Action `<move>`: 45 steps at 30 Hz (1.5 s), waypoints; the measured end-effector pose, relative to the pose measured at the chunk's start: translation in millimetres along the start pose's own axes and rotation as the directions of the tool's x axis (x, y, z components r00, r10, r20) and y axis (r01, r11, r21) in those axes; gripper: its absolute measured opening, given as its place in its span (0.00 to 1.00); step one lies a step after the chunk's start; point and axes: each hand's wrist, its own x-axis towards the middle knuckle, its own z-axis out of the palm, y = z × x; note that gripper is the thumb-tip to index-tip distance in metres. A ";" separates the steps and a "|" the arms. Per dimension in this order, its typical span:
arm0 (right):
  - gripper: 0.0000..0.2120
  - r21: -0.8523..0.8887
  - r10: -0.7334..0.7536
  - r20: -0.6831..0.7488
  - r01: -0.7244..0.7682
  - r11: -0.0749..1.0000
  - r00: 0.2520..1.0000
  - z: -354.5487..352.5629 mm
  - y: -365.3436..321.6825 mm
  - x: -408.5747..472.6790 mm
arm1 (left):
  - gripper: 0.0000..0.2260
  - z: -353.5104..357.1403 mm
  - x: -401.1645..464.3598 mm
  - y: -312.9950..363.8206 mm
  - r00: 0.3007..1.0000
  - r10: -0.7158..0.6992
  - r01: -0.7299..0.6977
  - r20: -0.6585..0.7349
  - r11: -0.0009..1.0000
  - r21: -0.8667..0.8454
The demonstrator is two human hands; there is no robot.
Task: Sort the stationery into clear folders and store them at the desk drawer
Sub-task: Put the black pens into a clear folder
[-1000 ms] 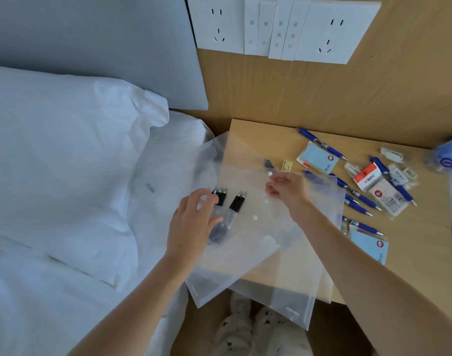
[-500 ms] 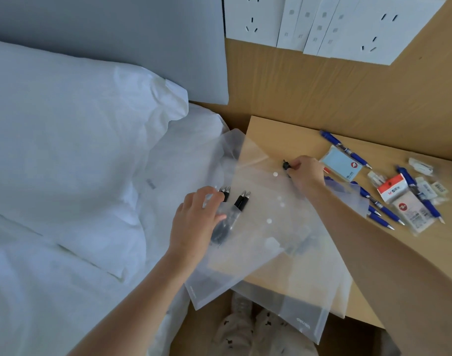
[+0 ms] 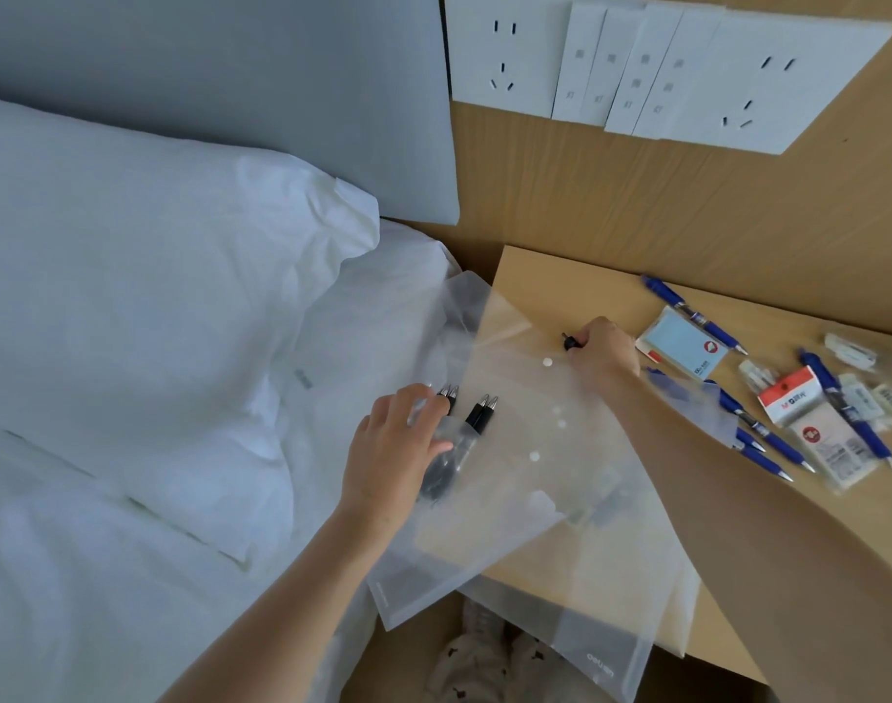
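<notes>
- Clear folder [image 3: 514,479] with black pens [image 3: 476,418] inside is gripped at its edge by left hand [image 3: 390,454].
- Small black item [image 3: 569,342] is pinched by right hand [image 3: 603,347] over the surface [image 3: 560,276].

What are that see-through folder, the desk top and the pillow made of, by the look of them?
Folder: probably thin frosted plastic; the desk and black pens show through it and it bends at the edges. Desk: wood or wood-look laminate, matte, with a pale grain; which one cannot be told. Pillow: white woven cloth, likely cotton, matte and creased.
</notes>
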 end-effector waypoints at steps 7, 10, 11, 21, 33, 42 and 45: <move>0.12 0.610 -0.008 -0.146 0.097 0.787 0.989 -32.6 3.9 -6.2 | 0.27 2.6 2.2 -0.5 1.000 0.028 -0.028 0.001 1.000 0.011; 0.11 0.726 0.022 -0.234 0.160 0.669 0.972 -60.3 0.8 -8.9 | 0.27 6.5 3.1 2.8 1.000 0.015 -0.015 0.012 1.000 0.007; 0.11 0.772 0.039 -0.246 0.172 0.612 0.968 -68.1 0.9 -9.9 | 0.27 7.0 3.1 4.2 1.000 0.006 -0.007 0.013 1.000 0.006; 0.03 0.992 0.149 -0.005 -0.014 0.122 0.989 -85.2 21.2 -31.8 | 0.25 3.1 7.3 9.5 1.000 0.007 -0.006 0.009 1.000 -0.009; 0.07 0.684 0.095 -0.089 -0.008 0.729 0.991 -22.4 62.9 -64.6 | 0.17 1.9 9.1 21.2 0.998 0.059 -0.059 0.014 0.998 -0.024; 0.13 0.009 -0.247 -0.145 0.251 0.968 0.958 -18.8 50.9 -73.3 | 0.16 -0.7 7.5 22.0 0.997 0.074 -0.074 0.021 0.997 -0.023; 0.17 -0.191 -0.344 -0.105 0.321 0.928 0.933 -13.1 34.0 -73.6 | 0.17 0.5 6.5 20.9 0.996 0.084 -0.083 0.021 0.996 -0.018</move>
